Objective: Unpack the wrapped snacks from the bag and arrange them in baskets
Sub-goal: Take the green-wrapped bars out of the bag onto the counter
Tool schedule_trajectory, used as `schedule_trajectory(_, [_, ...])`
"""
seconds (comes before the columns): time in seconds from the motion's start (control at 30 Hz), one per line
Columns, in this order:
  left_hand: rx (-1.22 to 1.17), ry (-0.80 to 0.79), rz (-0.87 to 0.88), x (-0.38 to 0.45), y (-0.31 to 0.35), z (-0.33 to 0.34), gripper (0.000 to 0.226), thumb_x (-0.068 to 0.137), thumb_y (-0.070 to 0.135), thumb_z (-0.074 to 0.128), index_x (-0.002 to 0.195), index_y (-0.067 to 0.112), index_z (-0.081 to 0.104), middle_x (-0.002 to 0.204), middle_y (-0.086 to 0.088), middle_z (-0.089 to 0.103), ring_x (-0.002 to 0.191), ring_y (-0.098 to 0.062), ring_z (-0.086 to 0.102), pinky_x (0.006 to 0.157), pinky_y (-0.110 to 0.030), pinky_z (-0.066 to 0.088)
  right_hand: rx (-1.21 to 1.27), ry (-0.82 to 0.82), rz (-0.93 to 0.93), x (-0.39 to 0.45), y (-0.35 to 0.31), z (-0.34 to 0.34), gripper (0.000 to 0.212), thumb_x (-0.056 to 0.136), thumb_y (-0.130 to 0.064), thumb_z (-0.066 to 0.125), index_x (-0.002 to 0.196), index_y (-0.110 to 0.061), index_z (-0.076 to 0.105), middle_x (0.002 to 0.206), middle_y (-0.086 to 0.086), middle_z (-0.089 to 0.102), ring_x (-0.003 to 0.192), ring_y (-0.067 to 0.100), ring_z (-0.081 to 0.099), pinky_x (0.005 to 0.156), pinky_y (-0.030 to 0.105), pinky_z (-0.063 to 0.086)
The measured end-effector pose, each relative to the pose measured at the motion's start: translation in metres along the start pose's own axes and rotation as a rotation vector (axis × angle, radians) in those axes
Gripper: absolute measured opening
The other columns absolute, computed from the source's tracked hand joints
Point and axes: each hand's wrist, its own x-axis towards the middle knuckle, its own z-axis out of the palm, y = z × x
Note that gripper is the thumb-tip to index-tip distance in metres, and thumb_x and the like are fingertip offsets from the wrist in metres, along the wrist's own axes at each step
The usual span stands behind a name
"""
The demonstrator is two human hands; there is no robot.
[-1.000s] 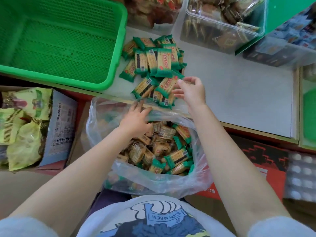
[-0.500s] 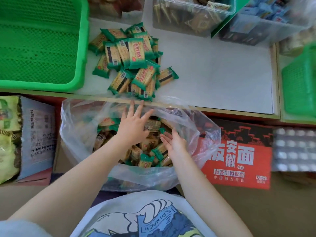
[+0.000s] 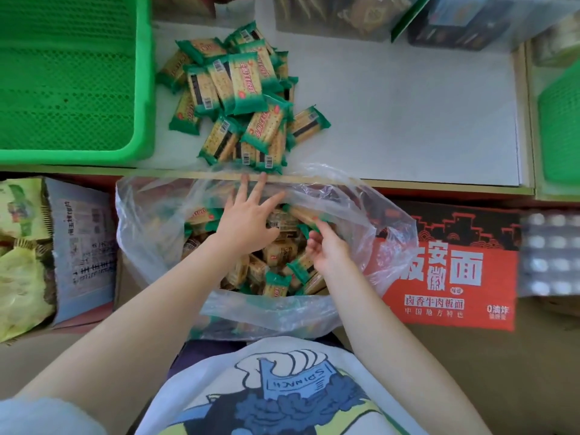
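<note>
The left hand [image 3: 248,219] lay flat with fingers spread inside the clear plastic bag [image 3: 150,221]. The right hand [image 3: 326,246] pinched a green-ended cracker packet [image 3: 309,216] there.

Grey shelf [image 3: 408,120]; snack pile [image 3: 241,98]; green basket [image 3: 72,80]

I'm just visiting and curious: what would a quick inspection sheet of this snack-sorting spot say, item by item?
Surface: pale shelf top, partly bare.
Job's things: pile of wrapped snacks on the shelf; clear plastic bag below, holding more; green basket at left, nothing seen inside.
Clutter: red printed carton, yellow-green packets.
Grippers: left hand spread in the bag; right hand pinching a snack.
Cables: nothing seen.
Surroundings: clear bins behind.
</note>
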Motion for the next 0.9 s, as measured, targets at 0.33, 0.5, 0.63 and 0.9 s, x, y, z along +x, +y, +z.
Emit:
schedule_trajectory(0.33, [-0.475,-0.032,-0.081,-0.002,-0.004,-0.027,0.053,0.107,0.049,0.018,0.157,0.036,0.024,0.167,0.011,0.01,0.154,-0.018,-0.004,0.121,-0.052,0.004,-0.327,-0.243,-0.27,-0.062,-0.043,-0.012,0.015,0.095,-0.016,0.067,0.106,-0.006,0.066,0.059,-0.002,0.048,0.045,0.008,0.036,0.042,0.019,0.027])
schedule_trajectory(0.5, [-0.494,-0.006,-0.072,-0.001,-0.005,-0.024,0.06,0.103,0.06,0.013,0.156,0.035,0.028,0.167,0.01,0.012,0.155,-0.019,-0.004,0.122,-0.049,0.004,-0.334,-0.308,-0.478,-0.066,-0.094,0.073,0.014,0.094,-0.022,0.069,0.101,-0.01,0.067,0.068,-0.001,0.056,0.05,0.007,0.045,0.047,0.02,0.037])
schedule_trajectory(0.63, [-0.441,-0.014,-0.073,0.001,-0.006,-0.024,0.063,0.102,0.062,0.016,0.158,0.033,0.024,0.167,0.011,0.01,0.155,-0.019,-0.005,0.121,-0.05,0.006,-0.361,-0.452,-0.502,-0.071,-0.116,0.122,0.018,0.097,-0.018,0.064,0.111,-0.007,0.064,0.092,0.005,0.073,0.066,0.013,0.066,0.059,0.024,0.053])
schedule_trajectory(0.9, [-0.151,0.044,-0.015,-0.002,-0.007,-0.008,0.069,0.1,0.053,0.045,0.158,0.023,0.023,0.169,-0.002,0.002,0.154,-0.028,-0.006,0.122,-0.054,0.012,-1.059,-0.324,-0.599,-0.067,-0.07,0.015,0.007,0.096,-0.005,0.062,0.101,-0.008,0.066,0.092,0.01,0.074,0.069,0.02,0.071,0.072,0.035,0.06])
